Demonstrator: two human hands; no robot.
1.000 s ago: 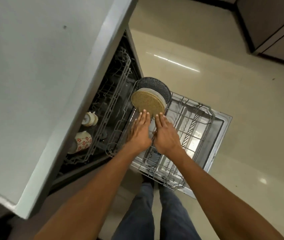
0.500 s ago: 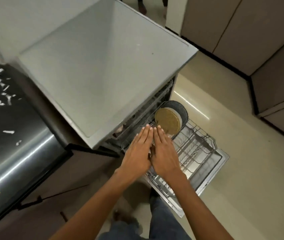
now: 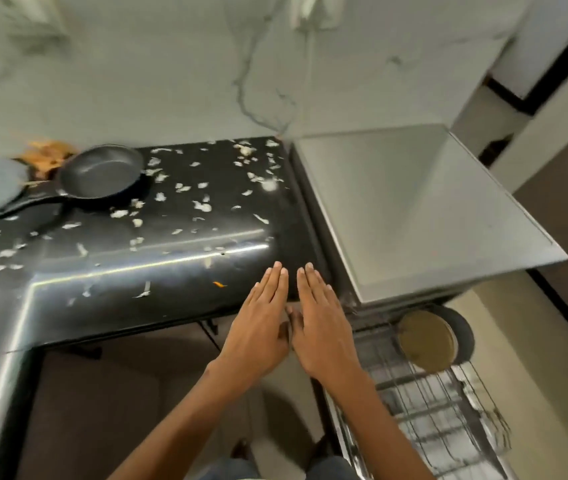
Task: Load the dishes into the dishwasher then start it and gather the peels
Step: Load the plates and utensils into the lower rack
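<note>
Nearby, peels (image 3: pixel 203 206) around frying pan (image 3: pixel 102 176)

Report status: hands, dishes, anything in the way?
Left hand and right hand open, empty, above black counter edge. Round tan plate stands in pulled-out wire rack; black frying pan on counter unloaded. White peels scattered; nothing blocking.

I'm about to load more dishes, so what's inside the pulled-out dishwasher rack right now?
In the rack, a tan round plate stands on edge against a dark dish behind it. Nothing else shows in the rack. The dark dish's face is mostly covered.
</note>
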